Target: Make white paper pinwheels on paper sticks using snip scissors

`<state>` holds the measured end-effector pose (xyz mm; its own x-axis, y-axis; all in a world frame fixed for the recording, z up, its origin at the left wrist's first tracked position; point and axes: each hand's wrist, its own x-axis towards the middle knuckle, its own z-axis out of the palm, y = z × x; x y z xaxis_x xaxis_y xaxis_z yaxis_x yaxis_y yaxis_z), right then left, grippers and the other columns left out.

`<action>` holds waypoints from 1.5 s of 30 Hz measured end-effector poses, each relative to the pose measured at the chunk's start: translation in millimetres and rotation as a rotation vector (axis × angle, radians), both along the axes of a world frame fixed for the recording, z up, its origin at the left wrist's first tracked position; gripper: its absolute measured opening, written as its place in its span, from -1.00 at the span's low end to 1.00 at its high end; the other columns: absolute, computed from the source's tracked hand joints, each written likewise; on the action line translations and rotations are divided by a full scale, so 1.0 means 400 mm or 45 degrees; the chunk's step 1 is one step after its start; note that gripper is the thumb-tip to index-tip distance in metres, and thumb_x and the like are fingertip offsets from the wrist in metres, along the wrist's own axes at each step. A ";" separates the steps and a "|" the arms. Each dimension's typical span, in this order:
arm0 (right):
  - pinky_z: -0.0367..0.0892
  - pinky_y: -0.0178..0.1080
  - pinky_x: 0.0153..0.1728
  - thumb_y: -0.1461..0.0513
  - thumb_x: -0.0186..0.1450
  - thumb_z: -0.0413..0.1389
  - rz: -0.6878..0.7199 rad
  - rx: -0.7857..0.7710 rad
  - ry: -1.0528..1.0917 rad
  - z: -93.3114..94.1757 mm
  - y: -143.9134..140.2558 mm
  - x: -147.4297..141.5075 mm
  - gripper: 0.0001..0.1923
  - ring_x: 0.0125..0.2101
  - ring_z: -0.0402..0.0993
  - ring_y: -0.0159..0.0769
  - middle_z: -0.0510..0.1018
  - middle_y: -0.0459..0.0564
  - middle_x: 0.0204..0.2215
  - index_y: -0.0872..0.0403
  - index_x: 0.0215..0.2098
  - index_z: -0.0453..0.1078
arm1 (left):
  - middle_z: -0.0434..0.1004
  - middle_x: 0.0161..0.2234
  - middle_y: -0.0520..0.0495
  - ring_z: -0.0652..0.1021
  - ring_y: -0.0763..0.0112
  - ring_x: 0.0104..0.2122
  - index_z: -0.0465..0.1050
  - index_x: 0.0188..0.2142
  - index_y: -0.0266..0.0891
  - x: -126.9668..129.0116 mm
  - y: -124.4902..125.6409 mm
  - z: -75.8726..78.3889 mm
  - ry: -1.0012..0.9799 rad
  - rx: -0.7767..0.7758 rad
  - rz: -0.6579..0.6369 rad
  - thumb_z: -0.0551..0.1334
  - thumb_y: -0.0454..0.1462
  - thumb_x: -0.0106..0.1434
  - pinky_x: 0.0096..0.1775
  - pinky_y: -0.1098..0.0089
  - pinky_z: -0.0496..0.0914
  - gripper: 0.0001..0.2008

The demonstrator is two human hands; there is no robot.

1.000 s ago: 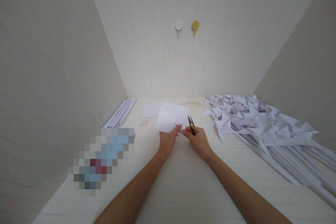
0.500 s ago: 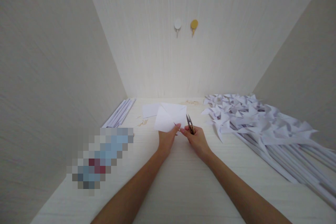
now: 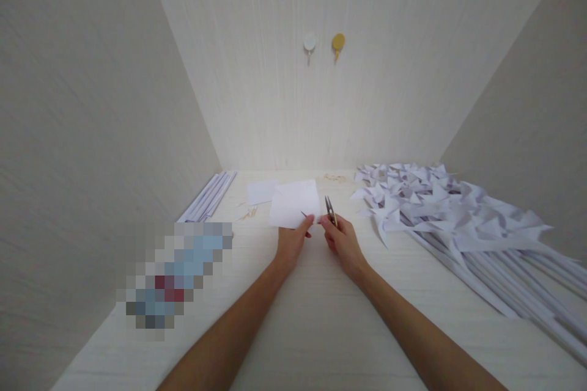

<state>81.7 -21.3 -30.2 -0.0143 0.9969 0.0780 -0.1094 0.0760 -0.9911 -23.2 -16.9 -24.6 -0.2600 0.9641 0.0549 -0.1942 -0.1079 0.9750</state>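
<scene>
My left hand (image 3: 292, 242) pinches the lower right part of a white sheet of paper (image 3: 295, 203), thumb on top and fingers beneath. A thin dark line shows on the sheet by the thumb; I cannot tell whether it is a slit. In my right hand (image 3: 345, 244) is a pair of thread snips (image 3: 331, 208), blades pointing away from me. The fingers wrap its handles, and the thumb and fingertip are close to the sheet's right edge. Behind the held sheet, to the left, another white sheet (image 3: 260, 192) lies on the table.
Rolled paper sticks (image 3: 208, 198) lie at the back left, with a blurred-out object (image 3: 188, 275) nearer me. Short wooden sticks (image 3: 248, 214) are scattered beside the sheets. Many paper pinwheels (image 3: 426, 201) on paper sticks (image 3: 495, 275) cover the right side. Two hooks, white (image 3: 309, 43) and yellow (image 3: 338, 43), are on the wall.
The sheet has turned and shifted slightly left in my left hand. My right hand has moved a little away from the left, with the snips still in it.
</scene>
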 end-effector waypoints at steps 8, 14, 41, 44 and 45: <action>-0.13 -0.40 -0.73 -0.02 0.19 -0.19 0.188 0.065 -0.341 -0.003 -0.014 -0.003 -0.61 -0.74 -0.06 -0.51 0.06 -0.24 -0.76 0.08 -0.58 0.16 | 0.42 -0.49 0.02 0.47 0.48 -0.47 0.35 -0.46 -0.28 -0.023 0.016 0.000 -0.313 0.008 0.065 0.26 -0.24 -0.11 -0.51 0.51 0.33 -0.80; -0.05 -0.36 -0.65 0.03 0.22 -0.26 0.164 0.151 -0.709 0.006 -0.022 -0.007 -0.60 -0.68 0.05 -0.44 0.13 -0.18 -0.74 0.06 -0.64 0.09 | 0.46 -0.52 -0.01 0.50 0.46 -0.47 0.34 -0.46 -0.30 -0.024 0.014 0.003 -0.395 0.005 0.004 0.25 -0.24 -0.09 -0.47 0.49 0.35 -0.81; -0.02 -0.31 -0.56 0.09 0.20 -0.26 0.057 0.186 -0.852 0.026 -0.029 -0.015 -0.61 -0.63 0.10 -0.37 0.19 -0.11 -0.73 0.04 -0.72 0.03 | 0.42 -0.53 0.04 0.45 0.49 -0.50 0.34 -0.49 -0.28 -0.023 0.016 0.000 -0.353 -0.017 0.027 0.27 -0.24 -0.14 -0.51 0.50 0.34 -0.80; -0.02 -0.32 -0.57 0.07 0.20 -0.25 0.066 0.179 -0.798 0.023 -0.029 -0.015 -0.60 -0.63 0.11 -0.38 0.19 -0.11 -0.73 0.05 -0.72 0.06 | 0.42 -0.51 0.03 0.46 0.48 -0.49 0.33 -0.47 -0.28 -0.023 0.015 0.002 -0.341 -0.026 0.061 0.26 -0.24 -0.13 -0.51 0.49 0.33 -0.79; -0.03 -0.32 -0.58 0.06 0.20 -0.25 0.072 0.174 -0.757 0.020 -0.029 -0.015 -0.59 -0.64 0.10 -0.39 0.18 -0.12 -0.74 0.06 -0.72 0.08 | 0.42 -0.52 0.02 0.46 0.48 -0.49 0.33 -0.47 -0.28 -0.023 0.014 0.003 -0.333 -0.023 0.074 0.26 -0.23 -0.13 -0.50 0.49 0.33 -0.79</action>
<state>75.7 -32.8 -22.3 -0.1469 0.9749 0.1675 0.4520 0.2168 -0.8653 -32.5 -11.3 -23.3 -0.3178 0.9474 -0.0383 -0.4335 -0.1093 0.8945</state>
